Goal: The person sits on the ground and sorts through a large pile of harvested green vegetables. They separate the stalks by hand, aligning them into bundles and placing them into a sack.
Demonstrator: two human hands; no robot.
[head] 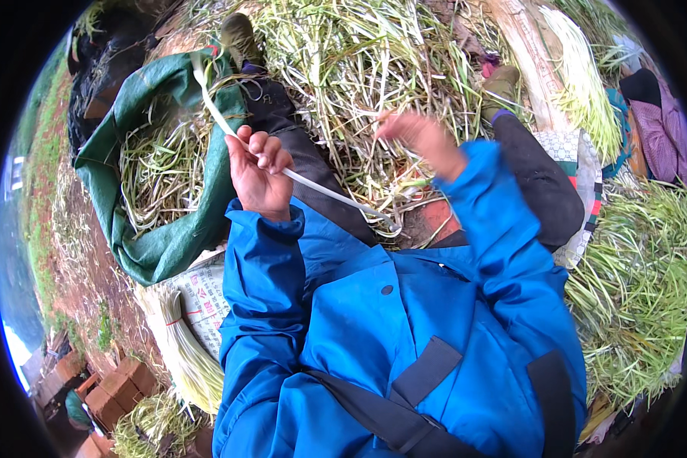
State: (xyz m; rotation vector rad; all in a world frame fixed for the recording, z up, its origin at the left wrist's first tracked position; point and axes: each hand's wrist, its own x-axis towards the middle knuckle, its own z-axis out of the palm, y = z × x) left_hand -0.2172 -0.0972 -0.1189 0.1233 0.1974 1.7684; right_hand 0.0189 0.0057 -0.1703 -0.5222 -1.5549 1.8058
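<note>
My left hand (261, 172) is closed around a long pale plant stalk (343, 198), thick and leafy at its upper left end and curled at its lower right end. The stalk crosses over my lap. My right hand (421, 140), blurred by motion, is raised over a heap of cut leaves and stalks (343, 74) between my legs; no object shows in it. Beside my left leg, a green woven sack (174, 249) with a rolled rim holds more green and pale trimmings (166, 172).
A tied bundle of pale stalks (186, 343) lies on printed sacking (203, 297) at lower left, near red bricks (117, 392). More pale stalks (587, 86) lie by a wooden plank (529, 57) at upper right. Green leafy stalks (641, 286) are piled at right.
</note>
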